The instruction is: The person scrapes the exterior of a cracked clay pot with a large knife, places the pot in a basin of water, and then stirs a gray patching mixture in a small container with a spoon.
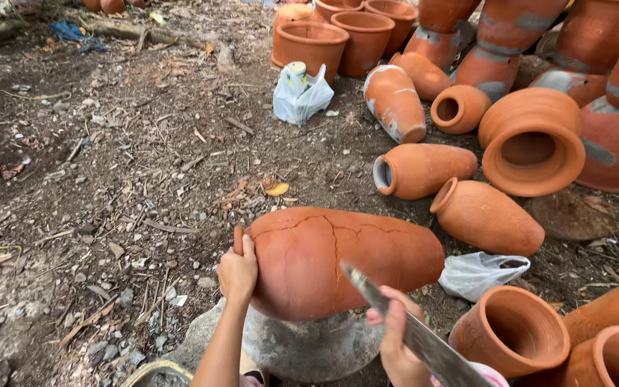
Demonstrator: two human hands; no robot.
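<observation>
A large cracked terracotta pot (338, 258) lies on its side on a grey stone block (302, 351) just in front of me. My left hand (238, 272) presses against the pot's left end, fingers over its rim. My right hand (395, 344) grips a long flat metal blade (410, 330) whose tip rests against the pot's lower right side. Dark cracks run across the top of the pot.
Many terracotta pots lie and stand to the right and at the back, among them a wide-mouthed pot (531, 143) and a small jar (417, 170). A white plastic bag (300, 97) sits behind, another bag (478, 272) beside the stone. Bare earth with twigs spreads left.
</observation>
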